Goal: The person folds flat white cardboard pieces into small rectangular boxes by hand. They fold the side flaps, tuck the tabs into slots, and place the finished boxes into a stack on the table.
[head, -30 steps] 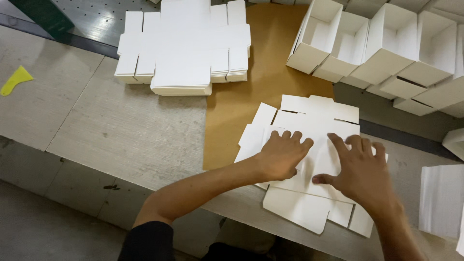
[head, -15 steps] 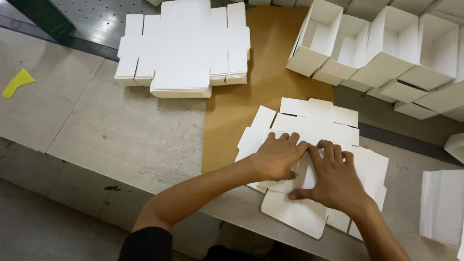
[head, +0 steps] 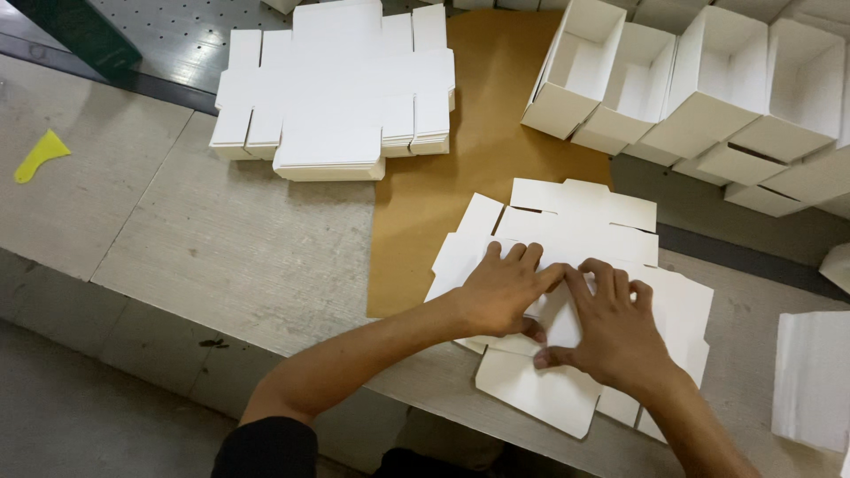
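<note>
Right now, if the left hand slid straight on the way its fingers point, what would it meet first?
The left hand points up and to the right across the flat cardboard blank. Its fingertips already touch the right hand, so it would probably press into that hand's fingers first.

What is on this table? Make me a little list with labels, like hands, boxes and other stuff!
Left hand: left hand flat on the flat white box cutout, fingers spread
Right hand: right hand pressing the same cutout, fingertips meeting the left hand
Under the cutout: brown paper sheet
Flat pile: stack of unfolded cutouts, far left
Finished: folded white boxes, open, far right
Other: yellow scraper at the left edge
Surface: grey table
</note>
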